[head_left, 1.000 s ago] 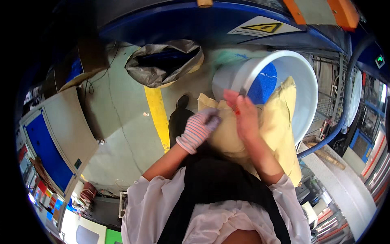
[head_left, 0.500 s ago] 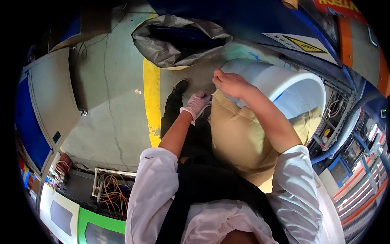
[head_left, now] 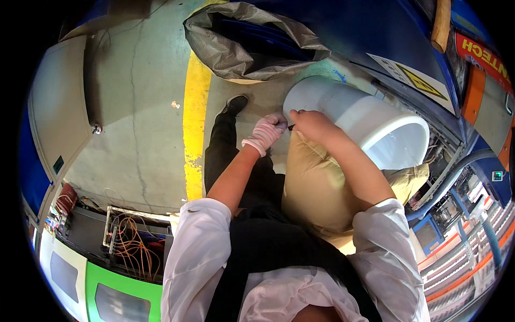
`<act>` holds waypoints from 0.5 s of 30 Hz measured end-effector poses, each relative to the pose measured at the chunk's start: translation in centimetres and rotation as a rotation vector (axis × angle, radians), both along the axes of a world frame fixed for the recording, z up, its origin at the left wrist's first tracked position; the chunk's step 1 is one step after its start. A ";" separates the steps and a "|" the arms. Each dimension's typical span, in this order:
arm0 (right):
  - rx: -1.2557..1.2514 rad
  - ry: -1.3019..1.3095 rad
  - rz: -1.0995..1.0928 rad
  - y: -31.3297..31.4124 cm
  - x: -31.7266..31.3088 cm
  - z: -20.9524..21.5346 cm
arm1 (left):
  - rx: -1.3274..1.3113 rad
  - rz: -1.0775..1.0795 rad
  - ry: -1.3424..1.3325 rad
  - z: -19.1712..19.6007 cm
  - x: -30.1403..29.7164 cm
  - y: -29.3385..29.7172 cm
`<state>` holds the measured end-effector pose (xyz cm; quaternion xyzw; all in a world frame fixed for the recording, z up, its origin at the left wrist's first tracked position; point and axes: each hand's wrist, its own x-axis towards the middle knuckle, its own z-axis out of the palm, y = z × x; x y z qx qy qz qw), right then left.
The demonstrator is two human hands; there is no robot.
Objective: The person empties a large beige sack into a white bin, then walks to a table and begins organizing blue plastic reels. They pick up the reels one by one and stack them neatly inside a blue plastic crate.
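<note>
A tan sack (head_left: pixel 316 180) leans upright against my legs, its top corner just below my two hands. My left hand (head_left: pixel 266 134), in a pink-and-white striped glove, is closed in a pinch beside that corner; what its fingertips hold is too small to make out. My bare right hand (head_left: pixel 313 125) is closed right above the corner. A small dark object (head_left: pixel 291 127) pokes out of its fingers toward the left hand; its kind is unclear. Behind the sack, a white plastic barrel (head_left: pixel 348 110) lies on its side, its mouth turned to the right.
Ahead stands an open grey woven sack (head_left: pixel 214 56) with a dark blue inside. A yellow line (head_left: pixel 196 123) runs along the floor. To the left is a beige cabinet (head_left: pixel 59 107); orange cables (head_left: pixel 137 247) sit in a recess at lower left. A blue machine (head_left: pixel 354 32) borders the far right.
My view has shifted a little. Both hands stay at the sack's corner, the right one turned slightly, and a small dark object now shows at its fingers.
</note>
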<state>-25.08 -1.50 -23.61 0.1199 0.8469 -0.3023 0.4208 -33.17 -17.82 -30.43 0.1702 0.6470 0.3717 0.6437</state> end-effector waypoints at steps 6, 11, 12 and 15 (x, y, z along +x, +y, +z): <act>0.065 0.039 -0.009 -1.8 0.4 -1.4 | 0.077 0.019 0.021 -1.5 1.5 0.2; 0.038 -0.018 0.008 -0.3 0.5 -0.5 | 0.057 0.005 0.139 -2.2 2.5 0.3; 0.051 -0.002 0.039 0.0 0.5 -0.1 | 0.088 0.008 0.167 -2.0 2.5 0.5; 0.052 -0.069 0.014 -0.5 -0.3 -0.3 | 0.094 0.026 0.172 -0.3 1.4 1.3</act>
